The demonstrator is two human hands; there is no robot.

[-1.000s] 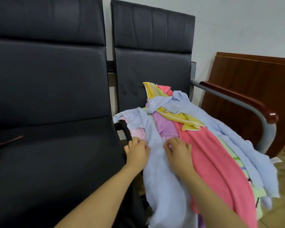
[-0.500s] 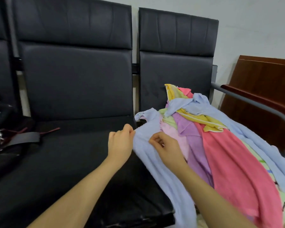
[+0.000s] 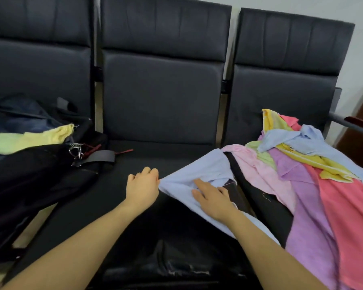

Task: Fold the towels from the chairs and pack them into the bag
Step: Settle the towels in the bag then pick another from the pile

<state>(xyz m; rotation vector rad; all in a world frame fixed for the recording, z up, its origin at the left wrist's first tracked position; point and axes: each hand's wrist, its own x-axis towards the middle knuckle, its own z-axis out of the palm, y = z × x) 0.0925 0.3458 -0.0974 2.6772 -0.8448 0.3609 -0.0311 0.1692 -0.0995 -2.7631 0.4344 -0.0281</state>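
Pale blue terry cloth is what both hands are working on in the head view, the only view here. The light blue towel (image 3: 199, 176) lies at centre frame, spread across the front of the middle chair seat (image 3: 117, 195) and trailing toward the lower right under the right forearm. The left hand (image 3: 143, 185) pinches the towel's left corner with curled fingers, knuckles up. The right hand (image 3: 213, 199) rests flat on the cloth, fingers extended and pressing it to the seat, gripping nothing.

At right of frame the pile of towels (image 3: 302, 176) covers the right-hand chair: pink, lilac, coral, yellow and another blue one, tangled over each other. At left of frame the black bag (image 3: 42, 164) sits on the left-hand chair, with a yellow-green towel (image 3: 29, 139) lying in its open top.

The towel looks light, thin and entirely limp, so it will sag and bunch wherever it is not supported. It should not slip from the fingers, though it may slide on the smooth leather-like seat. The best places to take hold, I judge, are the corners and hemmed edges: one corner per hand, pulled taut, gives a straight edge to fold along. The far corner near the seat gap is rumpled and would need smoothing first. Nothing here is fragile; the main risk is dragging neighbouring towels along.
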